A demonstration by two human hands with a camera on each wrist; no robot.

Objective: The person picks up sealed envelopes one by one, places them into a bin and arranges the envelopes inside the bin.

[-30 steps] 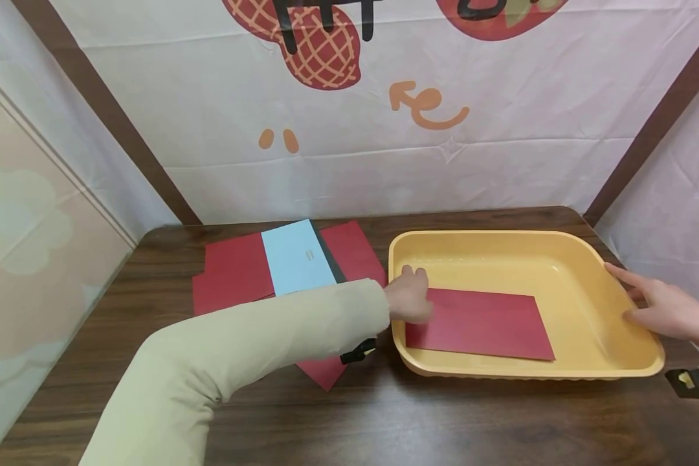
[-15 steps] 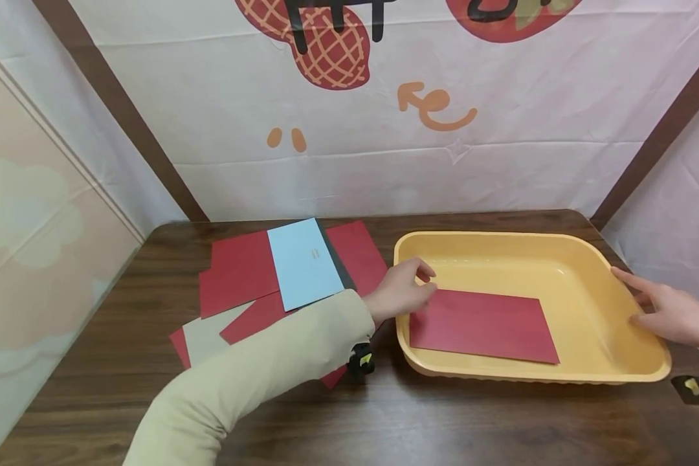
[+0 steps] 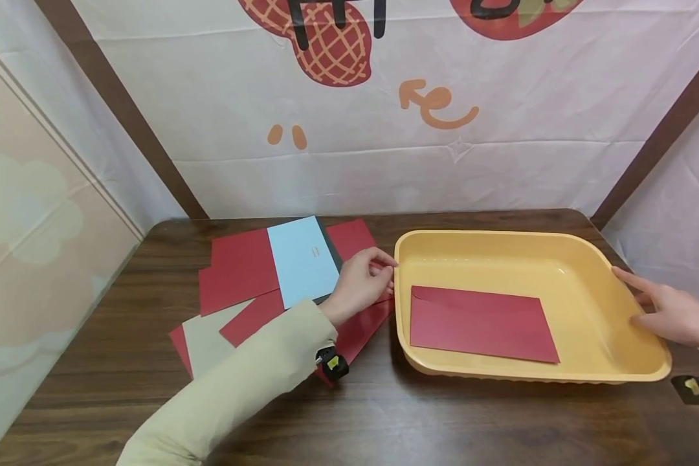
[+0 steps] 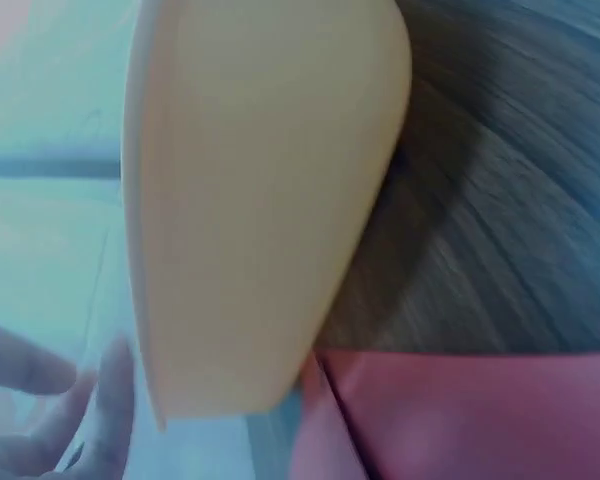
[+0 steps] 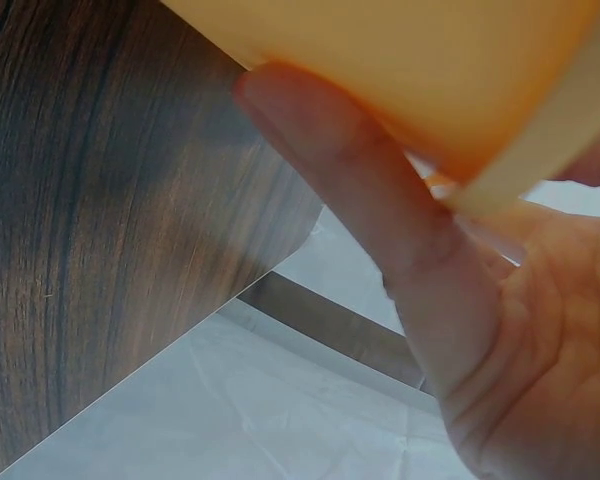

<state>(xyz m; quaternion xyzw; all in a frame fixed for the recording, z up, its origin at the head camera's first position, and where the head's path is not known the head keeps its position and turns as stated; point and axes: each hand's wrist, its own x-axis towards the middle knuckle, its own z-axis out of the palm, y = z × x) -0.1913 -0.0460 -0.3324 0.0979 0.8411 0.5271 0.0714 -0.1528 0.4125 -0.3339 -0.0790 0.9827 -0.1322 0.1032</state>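
Observation:
A yellow plastic tray (image 3: 501, 259) stands on the right of the table. In it, a dark red envelope (image 3: 480, 323) lies flat near the front left. My right hand (image 3: 672, 314) grips the tray's right rim; in the right wrist view a digit (image 5: 340, 160) presses its outer wall. Just outside the left rim hovers my left hand (image 3: 361, 278), fingers loosely bent and holding nothing. Below it, more red envelopes (image 3: 364, 330) lie on the table, partly hidden by the hand and sleeve. A light blue envelope (image 3: 303, 259) rests on top of the spread pile.
Left of the tray, the pile also has red envelopes (image 3: 239, 272) and a beige one (image 3: 210, 346), overlapping each other. The dark wood table (image 3: 419, 427) ends at the back against a printed cloth (image 3: 338, 175).
My left hand has drawn back from inside the tray, leftward over its rim, leaving the red envelope lying there. My right hand keeps its hold on the right rim.

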